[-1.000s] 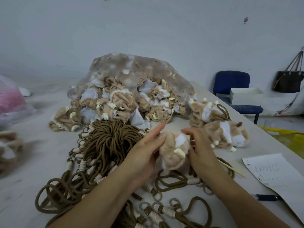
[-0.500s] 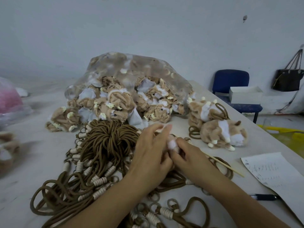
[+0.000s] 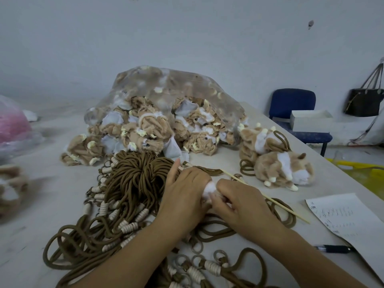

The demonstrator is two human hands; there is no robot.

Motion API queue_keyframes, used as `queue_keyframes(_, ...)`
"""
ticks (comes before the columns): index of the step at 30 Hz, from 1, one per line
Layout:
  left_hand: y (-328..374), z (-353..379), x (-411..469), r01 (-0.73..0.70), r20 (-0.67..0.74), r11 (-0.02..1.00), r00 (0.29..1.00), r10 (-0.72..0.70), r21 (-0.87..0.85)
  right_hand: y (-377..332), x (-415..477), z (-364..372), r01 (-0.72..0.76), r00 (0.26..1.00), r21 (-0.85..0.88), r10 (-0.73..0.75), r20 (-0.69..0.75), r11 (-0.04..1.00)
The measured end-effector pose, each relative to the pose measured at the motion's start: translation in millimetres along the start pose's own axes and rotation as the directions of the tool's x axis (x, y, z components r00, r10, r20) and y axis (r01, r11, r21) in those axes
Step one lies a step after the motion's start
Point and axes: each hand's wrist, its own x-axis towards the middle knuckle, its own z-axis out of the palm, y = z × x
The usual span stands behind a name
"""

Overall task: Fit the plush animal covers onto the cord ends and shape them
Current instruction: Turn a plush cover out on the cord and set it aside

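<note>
Squeezing in from both sides, left hand point(image 3: 185, 196) & right hand point(image 3: 243, 202) met over one plush cover point(image 3: 207, 188), only a white tuft showing btwn them. Fingers point(image 3: 222, 196) of both were curled, pinching it; its long axis was hidden, couldn't tell. Cord pile point(image 3: 133, 183) lay just left on the tabletop point(image 3: 47, 190), stick point(image 3: 266, 197) just right, finished animals point(image 3: 284, 169) beyond, bag of covers point(image 3: 166, 113) farthest.

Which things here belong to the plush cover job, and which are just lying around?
For the job: plush cover, cords, bag of covers, finished animals, probably the stick.
Lying about: paper, pen, chair, box, handbag.
</note>
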Motion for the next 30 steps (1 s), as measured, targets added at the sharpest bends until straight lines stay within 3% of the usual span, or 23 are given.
queue_keyframes(3,-5,2,1,0.048,0.034,0.999,0.998,-0.048,0.001,2,-3,0,-0.102,0.994,0.118,0.105,-0.024,0.988)
queue_keyframes(5,-7,1,3,0.118,0.134,0.993,0.984,-0.113,-0.028,5,-3,0,-0.183,0.982,0.217,0.189,-0.007,0.959)
queue_keyframes(9,0,-2,1,0.308,0.237,0.938,0.934,-0.267,-0.160,6,1,-5,-0.268,0.937,0.329,0.324,-0.128,0.905)
queue_keyframes(11,6,-3,2,0.291,0.248,0.952,0.933,-0.261,-0.094,0,1,-1,-0.287,0.944,0.269,0.320,-0.086,0.919)
queue_keyframes(15,11,-5,5,0.143,0.166,0.984,0.973,-0.160,0.107,-7,3,17,-0.124,0.985,-0.064,0.115,-0.131,0.990)
queue_keyframes(19,13,0,0,0.032,0.002,0.992,0.999,-0.033,0.121,-6,8,13,-0.160,0.967,-0.080,0.140,-0.211,0.984)
queue_keyframes(24,11,6,-2,-0.039,0.031,0.990,0.999,0.035,0.134,-5,6,12,-0.201,0.975,0.190,0.216,-0.061,0.961)
queue_keyframes(30,-1,3,0,0.087,0.091,0.984,0.991,-0.102,0.158,4,0,4,-0.323,0.933,0.475,0.359,0.015,0.818)
